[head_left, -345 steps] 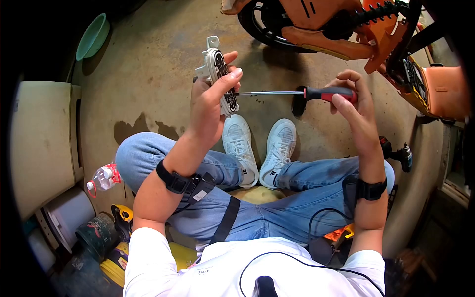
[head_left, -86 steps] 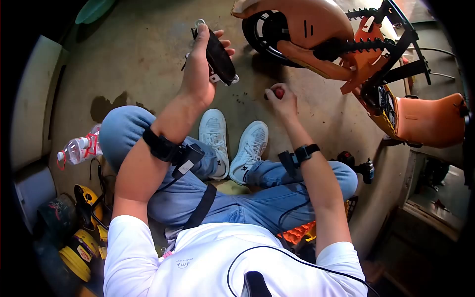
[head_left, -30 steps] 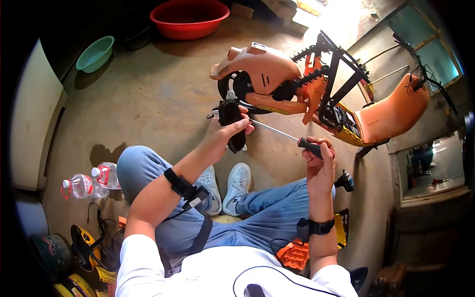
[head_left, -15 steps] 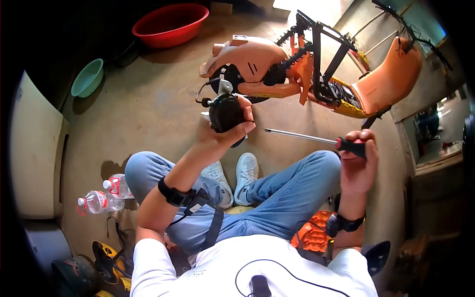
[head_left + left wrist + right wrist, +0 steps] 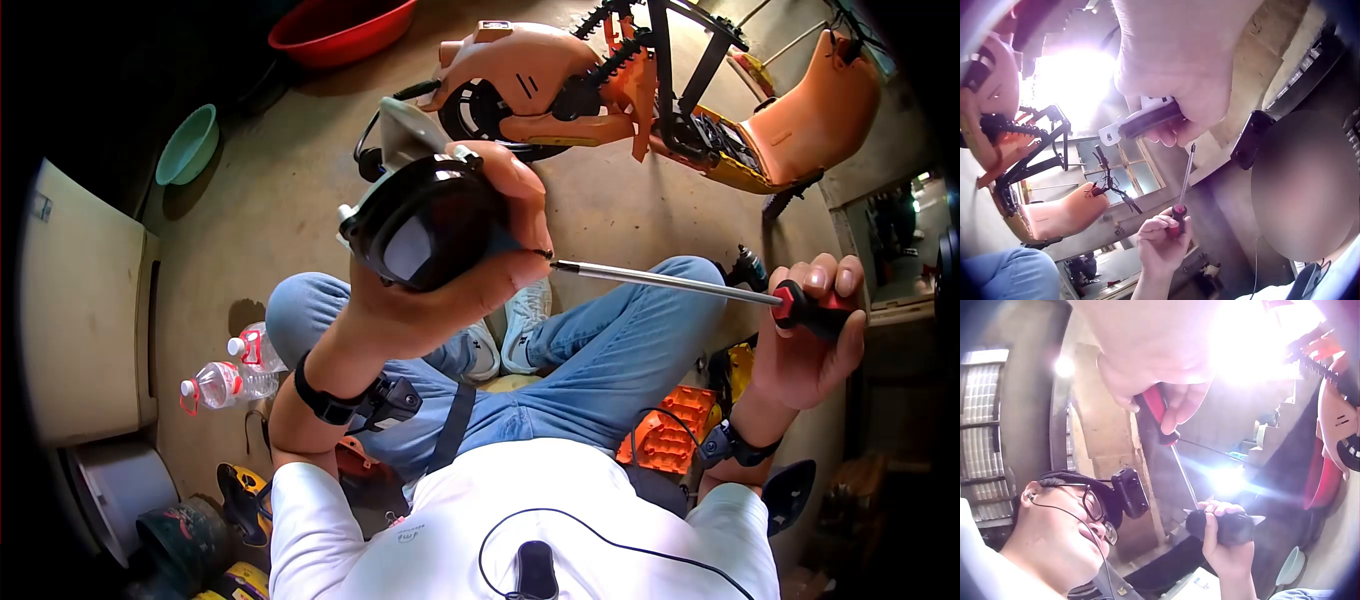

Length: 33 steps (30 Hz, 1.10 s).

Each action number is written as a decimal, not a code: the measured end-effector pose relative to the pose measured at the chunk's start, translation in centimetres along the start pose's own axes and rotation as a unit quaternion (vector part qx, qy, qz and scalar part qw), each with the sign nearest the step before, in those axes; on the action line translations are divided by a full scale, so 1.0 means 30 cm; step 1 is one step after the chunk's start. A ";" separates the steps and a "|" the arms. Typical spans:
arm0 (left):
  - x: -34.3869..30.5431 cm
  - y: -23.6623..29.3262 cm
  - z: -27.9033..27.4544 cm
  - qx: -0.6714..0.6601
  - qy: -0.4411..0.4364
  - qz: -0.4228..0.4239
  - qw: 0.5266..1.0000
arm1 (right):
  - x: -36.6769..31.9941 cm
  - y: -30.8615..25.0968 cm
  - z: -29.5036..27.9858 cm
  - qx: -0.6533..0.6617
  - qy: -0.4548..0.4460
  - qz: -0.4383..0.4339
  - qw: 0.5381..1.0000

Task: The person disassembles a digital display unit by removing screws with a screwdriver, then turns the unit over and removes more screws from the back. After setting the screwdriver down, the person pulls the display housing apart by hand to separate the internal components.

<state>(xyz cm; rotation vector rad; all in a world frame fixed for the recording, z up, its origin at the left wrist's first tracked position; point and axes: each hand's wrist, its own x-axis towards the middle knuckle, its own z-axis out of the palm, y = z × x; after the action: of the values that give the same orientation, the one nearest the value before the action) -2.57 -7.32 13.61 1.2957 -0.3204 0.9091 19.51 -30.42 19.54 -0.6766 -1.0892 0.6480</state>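
Held up toward the head camera, my left hand [image 5: 470,292] grips an oval lamp-like unit [image 5: 425,230] with a glossy black face, pale housing and a metal tab. A short cable hangs off its far side. A small dark bit, like a screw, shows at my left thumb tip. My right hand [image 5: 815,350] holds a red-and-black screwdriver [image 5: 670,283] by its handle, the shaft pointing left. Its tip is right at the small dark bit. In the left wrist view, the screwdriver [image 5: 1186,178] points up toward the left fingers, and the unit [image 5: 1150,119] shows its edge and tab.
A partly stripped orange electric scooter [image 5: 600,110] stands ahead on the floor. Red [image 5: 340,35] and green [image 5: 188,145] basins lie at the far left. Plastic bottles [image 5: 215,385] stand by the left knee, near a cream cabinet [image 5: 85,300]. An orange crate [image 5: 672,428] sits by the right thigh.
Earlier the screwdriver was at the unit's side; half a second ago it was drawn away. Now both hands are nearer the head, and the tip meets the left fingertips. The unit's black face has turned toward the head camera.
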 end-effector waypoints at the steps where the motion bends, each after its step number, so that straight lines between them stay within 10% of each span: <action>1: -0.001 -0.001 0.002 -0.011 0.000 0.004 1.000 | 0.000 0.000 0.001 0.001 -0.001 0.001 1.000; 12: -0.016 0.015 0.013 -0.017 -0.001 -0.005 1.000 | -0.015 0.007 0.004 -0.001 0.019 0.018 1.000; 21: -0.027 0.055 0.016 0.224 0.026 -0.023 0.974 | -0.018 -0.012 0.006 -0.162 0.034 0.015 0.986; 33: -0.032 0.013 0.014 0.107 0.168 -0.130 0.971 | -0.045 0.040 0.014 -0.193 0.142 -0.044 0.970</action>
<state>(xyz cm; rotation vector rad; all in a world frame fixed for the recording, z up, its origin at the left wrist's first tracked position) -3.35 -8.10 13.35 1.3155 0.2157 0.9358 18.50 -30.62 17.98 -1.0165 -0.9766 0.2488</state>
